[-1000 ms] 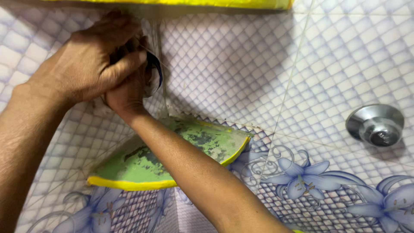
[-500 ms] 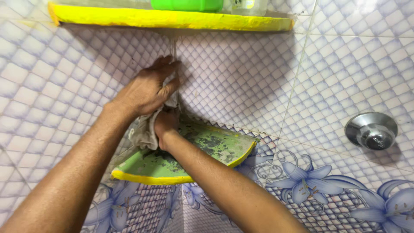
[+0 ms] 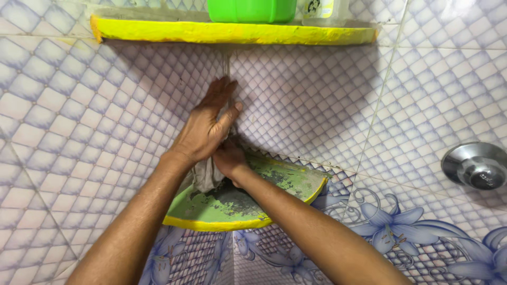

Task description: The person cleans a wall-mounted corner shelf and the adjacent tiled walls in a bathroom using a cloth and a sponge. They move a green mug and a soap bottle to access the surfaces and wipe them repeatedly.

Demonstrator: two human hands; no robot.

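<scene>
Head cam: my left hand [image 3: 207, 129] lies flat against the tiled corner [image 3: 158, 105], fingers [image 3: 219, 92] stretched together & pointing up along the grout line. My right hand [image 3: 228, 161] sits just below it, w/ fingers curled tight round a grey rag [image 3: 207, 177] that hangs down onto the lower corner shelf [image 3: 274, 182]. Shelf is green on top w/ worn dark patches & a yellow front edge. Upper shelf [image 3: 232, 32], also yellow-edged, carries a green container [image 3: 252, 10] & a pale bottle [image 3: 323, 8]. Round chrome knob [image 3: 478, 166] sits on the wall at far right, well apart from both hands.
</scene>
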